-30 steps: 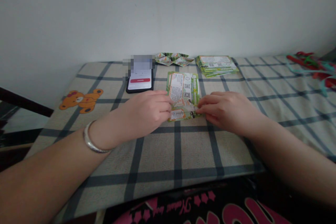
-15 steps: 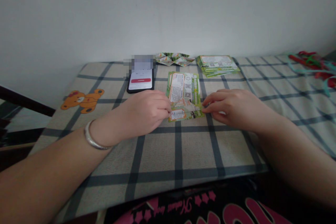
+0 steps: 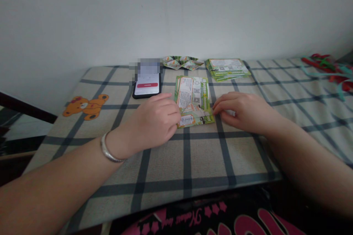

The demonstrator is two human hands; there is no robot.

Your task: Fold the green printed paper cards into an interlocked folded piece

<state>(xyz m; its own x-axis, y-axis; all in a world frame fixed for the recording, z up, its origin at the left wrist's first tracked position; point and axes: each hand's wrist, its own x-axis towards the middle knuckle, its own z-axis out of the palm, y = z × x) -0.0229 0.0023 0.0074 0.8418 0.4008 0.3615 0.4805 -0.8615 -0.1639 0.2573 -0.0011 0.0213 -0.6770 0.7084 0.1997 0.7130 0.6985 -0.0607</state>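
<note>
A left hand [image 3: 157, 120], fingers loosely curled, covers the left edge of a printed leaflet [image 3: 195, 100] on a checked tablecloth [image 3: 167, 167], apparently steadying it; the right hand [image 3: 239, 112], fingertips nearly together, sits at the right edge. Whether either pinches paper cannot be told.

Leaflet [image 3: 194, 93] on tablecloth [image 3: 205, 159], phone [image 3: 148, 89] left, stack [image 3: 228, 67] behind right
</note>
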